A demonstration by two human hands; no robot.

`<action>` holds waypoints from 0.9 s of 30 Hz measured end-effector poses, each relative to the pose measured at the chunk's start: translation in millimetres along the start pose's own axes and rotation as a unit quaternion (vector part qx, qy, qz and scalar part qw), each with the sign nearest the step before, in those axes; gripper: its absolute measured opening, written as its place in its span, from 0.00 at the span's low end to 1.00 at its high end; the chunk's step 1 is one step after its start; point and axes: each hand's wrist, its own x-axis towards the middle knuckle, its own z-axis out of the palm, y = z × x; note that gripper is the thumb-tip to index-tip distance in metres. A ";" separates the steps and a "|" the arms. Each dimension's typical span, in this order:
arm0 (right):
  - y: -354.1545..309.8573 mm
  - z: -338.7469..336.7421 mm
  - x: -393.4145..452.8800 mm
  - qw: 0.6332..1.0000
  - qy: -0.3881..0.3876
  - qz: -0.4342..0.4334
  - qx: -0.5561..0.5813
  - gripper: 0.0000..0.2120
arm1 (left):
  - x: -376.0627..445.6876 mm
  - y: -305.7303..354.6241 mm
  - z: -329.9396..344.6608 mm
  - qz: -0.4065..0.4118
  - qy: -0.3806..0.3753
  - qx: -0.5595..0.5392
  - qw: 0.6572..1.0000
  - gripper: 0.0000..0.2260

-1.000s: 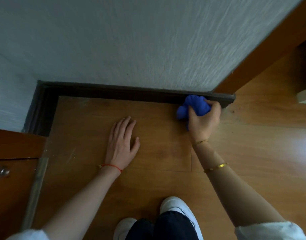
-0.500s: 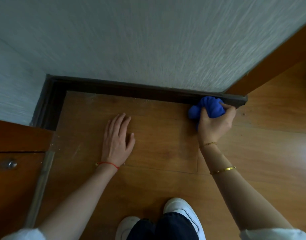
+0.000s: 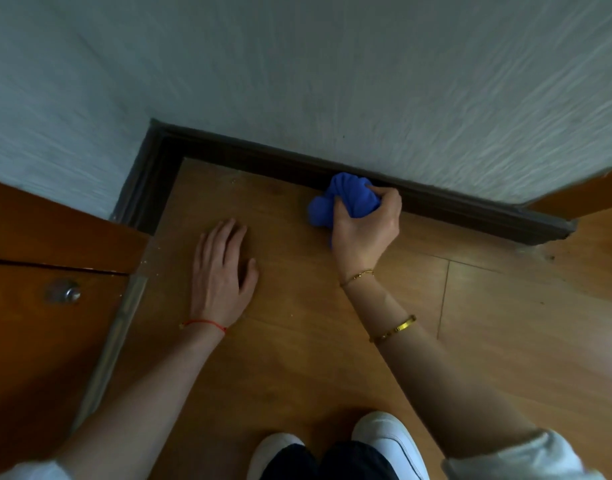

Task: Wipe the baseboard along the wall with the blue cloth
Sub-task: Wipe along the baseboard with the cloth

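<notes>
A dark baseboard (image 3: pixel 470 209) runs along the foot of the white textured wall, from the corner at the left to its cut end at the right. My right hand (image 3: pixel 365 225) grips a bunched blue cloth (image 3: pixel 346 199) and presses it against the baseboard about midway along. My left hand (image 3: pixel 223 268) lies flat on the wooden floor, fingers straight, to the left of the cloth and apart from it.
A second stretch of baseboard (image 3: pixel 138 188) runs down the left wall from the corner. A brown wooden door (image 3: pixel 37 323) with a metal knob (image 3: pixel 65 292) stands at the left. My white shoes (image 3: pixel 387 441) are at the bottom. Crumbs lie near the corner.
My right hand has slid the blue cloth leftward along the baseboard, away from its right end. My left hand has stayed flat on the floor.
</notes>
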 end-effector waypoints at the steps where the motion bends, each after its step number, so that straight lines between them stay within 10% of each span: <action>1: -2.8 6.7 -2.9 1.000 -0.007 -0.001 0.002 0.16 | -0.6 -2.2 0.0 -0.005 0.005 -0.005 1.000 0.25; 27: -39.0 77.9 -37.1 0.998 -0.057 -0.009 0.013 0.16 | 2.3 -5.8 2.7 -0.014 0.018 -0.015 1.000 0.26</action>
